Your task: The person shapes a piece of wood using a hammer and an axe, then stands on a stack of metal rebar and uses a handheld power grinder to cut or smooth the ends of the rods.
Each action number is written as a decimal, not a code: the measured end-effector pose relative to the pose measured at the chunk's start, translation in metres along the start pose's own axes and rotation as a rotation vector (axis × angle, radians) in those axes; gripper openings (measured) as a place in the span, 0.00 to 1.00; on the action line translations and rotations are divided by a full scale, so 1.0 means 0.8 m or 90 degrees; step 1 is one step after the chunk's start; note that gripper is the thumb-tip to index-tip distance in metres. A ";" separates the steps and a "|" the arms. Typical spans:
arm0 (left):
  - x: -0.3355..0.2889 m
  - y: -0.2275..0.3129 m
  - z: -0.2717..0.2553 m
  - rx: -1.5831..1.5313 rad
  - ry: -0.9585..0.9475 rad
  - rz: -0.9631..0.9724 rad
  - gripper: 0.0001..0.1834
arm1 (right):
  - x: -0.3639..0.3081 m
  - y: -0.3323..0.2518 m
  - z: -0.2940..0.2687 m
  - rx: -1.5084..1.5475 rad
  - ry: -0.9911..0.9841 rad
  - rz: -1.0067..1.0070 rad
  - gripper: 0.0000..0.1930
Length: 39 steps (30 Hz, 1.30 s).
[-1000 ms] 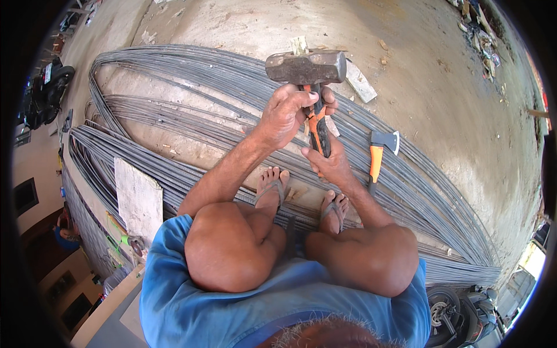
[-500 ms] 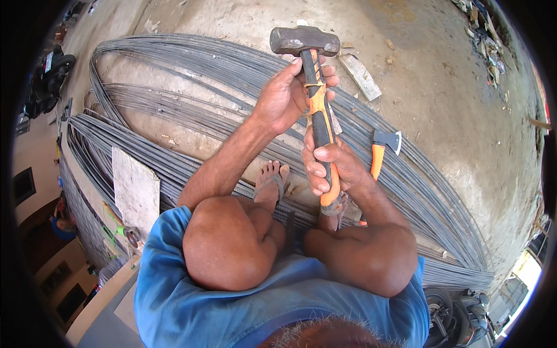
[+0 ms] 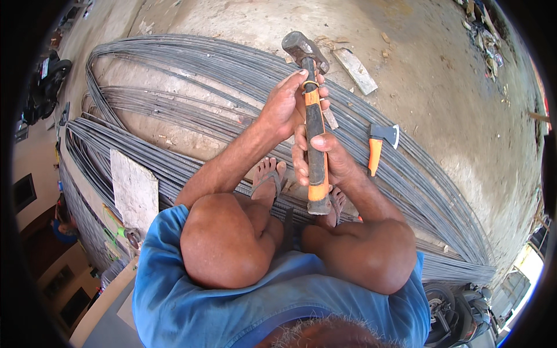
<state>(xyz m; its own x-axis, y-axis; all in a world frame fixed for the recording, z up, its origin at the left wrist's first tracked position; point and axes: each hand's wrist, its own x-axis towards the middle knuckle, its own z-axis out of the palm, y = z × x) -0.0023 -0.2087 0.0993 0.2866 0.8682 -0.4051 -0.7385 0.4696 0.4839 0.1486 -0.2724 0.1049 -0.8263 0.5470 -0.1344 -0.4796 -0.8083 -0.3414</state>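
Observation:
Between my two hands I hold a sledgehammer (image 3: 315,124) with a dark metal head and an orange and black handle. Its head points away from me, its handle end toward my body. My left hand (image 3: 285,104) wraps the upper handle just below the head, thumb along the side. Lower down, my right hand (image 3: 326,158) grips the handle, thumb lying across it. To the right of my right hand, a hatchet (image 3: 377,149) with an orange handle and dark blade lies on bundled steel rods (image 3: 406,168).
Bent bundles of rods (image 3: 174,43) spread over the concrete floor around my sandalled feet. A wooden block (image 3: 355,71) lies beyond them, and a whitish board (image 3: 134,184) rests at left. Motorcycles (image 3: 442,313) stand at the lower right and far left. Debris (image 3: 489,43) lies at upper right.
The sledgehammer has rolled in my hands, so its head now slants and shows another side. Its handle has come slightly left and more upright in the picture.

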 end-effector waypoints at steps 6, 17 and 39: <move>-0.002 0.001 -0.001 0.040 0.040 -0.015 0.14 | 0.001 0.007 0.006 -0.029 0.044 0.004 0.29; -0.001 0.015 -0.031 -0.154 0.013 -0.114 0.11 | -0.016 -0.020 -0.041 -0.393 0.255 -0.051 0.24; -0.015 0.018 -0.040 0.036 0.043 -0.016 0.15 | -0.016 -0.008 -0.077 -0.344 0.392 -0.062 0.17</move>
<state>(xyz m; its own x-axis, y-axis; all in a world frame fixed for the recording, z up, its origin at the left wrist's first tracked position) -0.0360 -0.2173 0.0869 0.2616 0.8445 -0.4674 -0.6955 0.5007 0.5153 0.1808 -0.2610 0.0512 -0.4033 0.7573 -0.5136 -0.2019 -0.6211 -0.7573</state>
